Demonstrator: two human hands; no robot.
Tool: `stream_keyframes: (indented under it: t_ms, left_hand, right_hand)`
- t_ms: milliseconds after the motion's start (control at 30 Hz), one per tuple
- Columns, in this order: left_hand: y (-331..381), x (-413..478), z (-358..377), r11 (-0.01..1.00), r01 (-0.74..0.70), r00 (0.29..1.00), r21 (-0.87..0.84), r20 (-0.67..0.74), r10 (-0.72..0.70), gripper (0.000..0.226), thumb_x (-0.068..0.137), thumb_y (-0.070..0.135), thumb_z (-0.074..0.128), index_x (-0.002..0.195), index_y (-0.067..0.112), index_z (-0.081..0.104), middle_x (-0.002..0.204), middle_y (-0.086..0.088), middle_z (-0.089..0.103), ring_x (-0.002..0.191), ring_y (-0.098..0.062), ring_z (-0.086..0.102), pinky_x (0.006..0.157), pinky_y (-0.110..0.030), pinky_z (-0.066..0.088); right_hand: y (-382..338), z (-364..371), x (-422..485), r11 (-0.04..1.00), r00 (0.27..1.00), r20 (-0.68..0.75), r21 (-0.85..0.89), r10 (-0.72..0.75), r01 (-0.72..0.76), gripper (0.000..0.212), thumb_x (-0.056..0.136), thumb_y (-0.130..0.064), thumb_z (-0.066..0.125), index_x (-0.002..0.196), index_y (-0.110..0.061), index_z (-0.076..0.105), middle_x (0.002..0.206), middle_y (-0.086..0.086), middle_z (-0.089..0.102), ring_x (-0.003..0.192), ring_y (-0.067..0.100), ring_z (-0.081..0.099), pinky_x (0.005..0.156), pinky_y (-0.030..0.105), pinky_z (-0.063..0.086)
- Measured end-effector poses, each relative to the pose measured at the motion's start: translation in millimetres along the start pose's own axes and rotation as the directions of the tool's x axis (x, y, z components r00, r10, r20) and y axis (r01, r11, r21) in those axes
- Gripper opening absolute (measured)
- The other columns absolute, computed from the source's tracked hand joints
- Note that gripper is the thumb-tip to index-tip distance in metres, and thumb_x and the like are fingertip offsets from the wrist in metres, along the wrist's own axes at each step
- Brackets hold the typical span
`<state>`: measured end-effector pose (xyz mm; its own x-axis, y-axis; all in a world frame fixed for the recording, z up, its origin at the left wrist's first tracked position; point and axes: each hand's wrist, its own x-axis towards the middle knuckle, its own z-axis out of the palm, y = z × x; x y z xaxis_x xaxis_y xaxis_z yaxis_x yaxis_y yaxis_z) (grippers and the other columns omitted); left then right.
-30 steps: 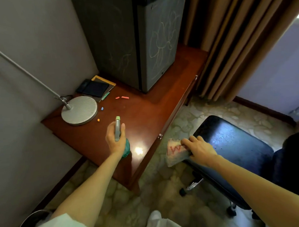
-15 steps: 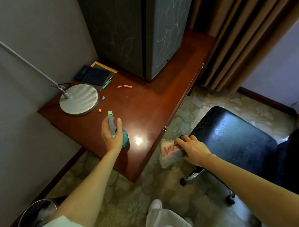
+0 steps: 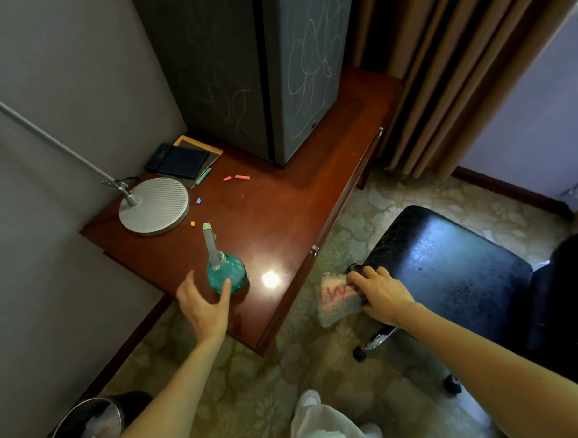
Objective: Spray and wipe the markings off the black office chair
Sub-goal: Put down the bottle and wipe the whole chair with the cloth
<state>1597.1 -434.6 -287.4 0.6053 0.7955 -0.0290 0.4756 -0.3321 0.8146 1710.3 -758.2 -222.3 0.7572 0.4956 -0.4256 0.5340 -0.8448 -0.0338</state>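
The spray bottle (image 3: 225, 271) is translucent teal with a pale grey-green head, and the cloth (image 3: 337, 298) is off-white with red scrawls (roughly a W). The chair seat (image 3: 448, 261) is glossy black with a bluish sheen and pale specks. The desk (image 3: 280, 212) is reddish-brown, the carpet (image 3: 363, 209) olive with cream floral patterning, and the fridge (image 3: 307, 69) dark grey with pale looping chalk lines.

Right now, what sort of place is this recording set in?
Probably a hotel room or similar: a mini fridge stands on a wooden desk with a lamp base, heavy curtains hang beside it, and patterned carpet covers the floor.
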Motion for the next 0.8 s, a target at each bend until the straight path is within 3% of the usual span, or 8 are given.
stream_keyframes:
  t_ms: [167,300,500,600,800]
  left_hand:
    - [-27.9,-40.5,-20.8,0.984,0.047,0.999,0.169,-0.002,-0.048,0.076,0.080,0.048,0.071,0.138,0.012,0.039,0.137,-0.016,0.039,0.125,-0.036,0.042,0.099,-0.054,0.043]
    - [-15.9,-56.1,-23.2,0.967,-0.068,0.996,0.246,0.075,0.051,0.070,0.080,0.044,0.072,0.134,0.009,0.043,0.132,-0.015,0.043,0.122,-0.032,0.044,0.097,-0.052,0.045]
    - [35.6,-80.0,5.6,0.962,-0.169,0.980,0.215,0.138,0.142,0.069,0.081,0.044,0.070,0.134,0.010,0.043,0.131,-0.011,0.045,0.119,-0.026,0.047,0.093,-0.048,0.049]
    - [55.8,-106.4,24.4,0.931,-0.275,0.954,0.242,0.189,0.233,0.059,0.083,0.039,0.070,0.129,0.009,0.048,0.128,-0.010,0.048,0.118,-0.027,0.047,0.096,-0.046,0.046]
    - [82.7,-195.7,66.5,0.837,-0.463,0.872,0.292,0.320,0.370,0.048,0.082,0.032,0.071,0.123,0.012,0.056,0.118,-0.005,0.052,0.107,-0.025,0.051,0.086,-0.040,0.047]
  right_hand:
    - [14.7,7.3,-18.3,0.999,0.999,-0.008,0.020,0.048,-0.047,0.061,0.088,-0.035,0.061,0.137,-0.038,0.024,0.128,0.001,0.039,0.113,0.025,0.040,0.081,0.043,0.053]
    - [32.5,12.6,-40.5,0.993,0.994,-0.013,0.053,0.111,-0.110,0.062,0.088,-0.033,0.060,0.138,-0.037,0.024,0.129,0.001,0.038,0.114,0.026,0.039,0.080,0.044,0.053]
    - [62.4,23.1,-79.1,0.983,0.987,-0.037,0.099,0.157,-0.152,0.061,0.088,-0.030,0.060,0.138,-0.035,0.026,0.129,0.002,0.038,0.116,0.027,0.038,0.079,0.043,0.052]
    - [84.4,32.2,-105.1,0.980,0.985,-0.055,0.118,0.166,-0.159,0.054,0.085,-0.025,0.059,0.129,-0.034,0.029,0.119,0.001,0.040,0.109,0.027,0.039,0.074,0.043,0.052]
    - [137.4,56.4,-172.3,0.979,0.980,-0.093,0.122,0.178,-0.166,0.052,0.085,-0.026,0.057,0.123,-0.038,0.024,0.119,0.000,0.041,0.110,0.027,0.040,0.071,0.038,0.045]
